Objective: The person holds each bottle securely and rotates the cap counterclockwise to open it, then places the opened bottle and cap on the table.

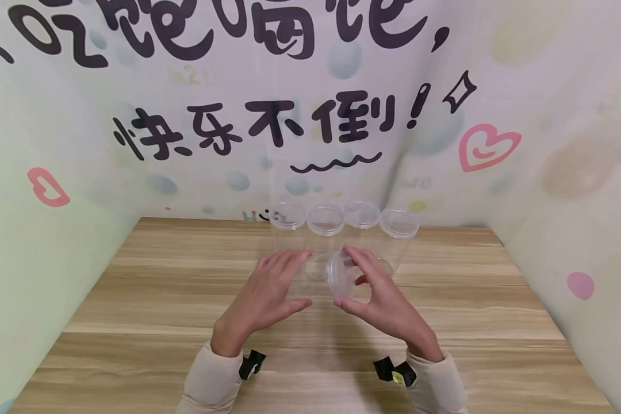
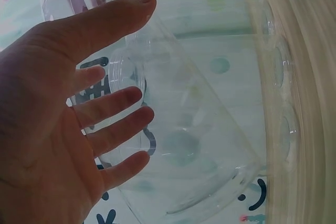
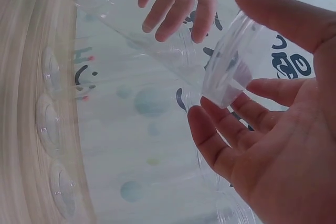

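Observation:
A clear plastic jar (image 2: pixel 210 129) lies on its side in the air between the two hands, its ribbed lid (image 1: pixel 340 275) toward the right. My right hand (image 1: pixel 380 290) holds that lid end, thumb on the near side and fingertips on the far side. In the right wrist view, the lid (image 3: pixel 231 59) sits between thumb and fingers. My left hand (image 1: pixel 266 293) is beside the jar's body, thumb and fingers spread apart. The left wrist view has its fingers (image 2: pixel 123 119) nearly straight, overlapping the see-through wall without curling round it.
Several like clear jars with lids (image 1: pixel 326 220) stand upright in a cluster at the back of the wooden table (image 1: pixel 186 276), beyond both hands. Behind them hangs a printed cloth backdrop (image 1: pixel 227 190), with pale walls (image 1: pixel 559 230) at the sides.

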Demonstrator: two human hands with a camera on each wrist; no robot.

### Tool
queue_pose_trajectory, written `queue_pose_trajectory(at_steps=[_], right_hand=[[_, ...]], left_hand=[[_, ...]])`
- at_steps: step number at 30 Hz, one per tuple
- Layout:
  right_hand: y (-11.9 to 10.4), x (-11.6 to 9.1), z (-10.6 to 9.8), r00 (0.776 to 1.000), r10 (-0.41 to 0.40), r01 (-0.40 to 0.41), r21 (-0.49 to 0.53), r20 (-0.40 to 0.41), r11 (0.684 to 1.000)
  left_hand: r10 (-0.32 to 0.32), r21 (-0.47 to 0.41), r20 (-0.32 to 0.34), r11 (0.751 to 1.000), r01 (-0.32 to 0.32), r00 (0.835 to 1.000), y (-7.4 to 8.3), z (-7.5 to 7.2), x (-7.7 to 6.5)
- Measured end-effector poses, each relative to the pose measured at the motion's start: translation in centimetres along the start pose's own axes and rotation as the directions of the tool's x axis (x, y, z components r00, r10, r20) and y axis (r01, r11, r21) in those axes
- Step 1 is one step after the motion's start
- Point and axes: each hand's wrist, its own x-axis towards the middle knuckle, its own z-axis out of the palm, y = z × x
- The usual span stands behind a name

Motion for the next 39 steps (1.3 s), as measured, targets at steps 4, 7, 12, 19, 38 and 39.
queue_pose_trajectory(at_steps=[4,7,12,19,38,39], right_hand=[[-0.1,0.1,0.2,0.999,0.036,-0.036,0.031,-0.007,0.999],[-0.3,0.1,0.3,0.995,0.095,-0.094,0.057,-0.022,0.994],[-0.5,0.1,0.5,0.984,0.164,-0.160,0.064,-0.067,0.985],[-0.7,0.2,0.9,0.969,0.220,-0.218,0.029,-0.111,0.976],[-1.2,0.4,1.4,0.950,0.270,-0.277,-0.025,-0.158,0.961],[-1.2,0.4,1.4,0.951,0.268,-0.274,-0.019,-0.154,0.962]], left_hand=[[-0.013,-0.012,-0.007,1.000,0.012,1.000,-0.1,0.0,0.0],[-0.028,-0.021,-0.017,0.999,0.027,0.999,-0.1,-0.1,-0.1],[-0.046,-0.036,-0.031,0.998,0.045,0.998,-0.1,0.0,0.0],[-0.053,-0.036,-0.037,0.998,0.052,0.998,0.0,0.1,0.0],[-0.026,-0.024,-0.030,0.999,0.026,0.999,0.3,0.1,0.0],[-0.025,-0.023,-0.029,0.999,0.024,0.999,0.3,0.1,0.0]])
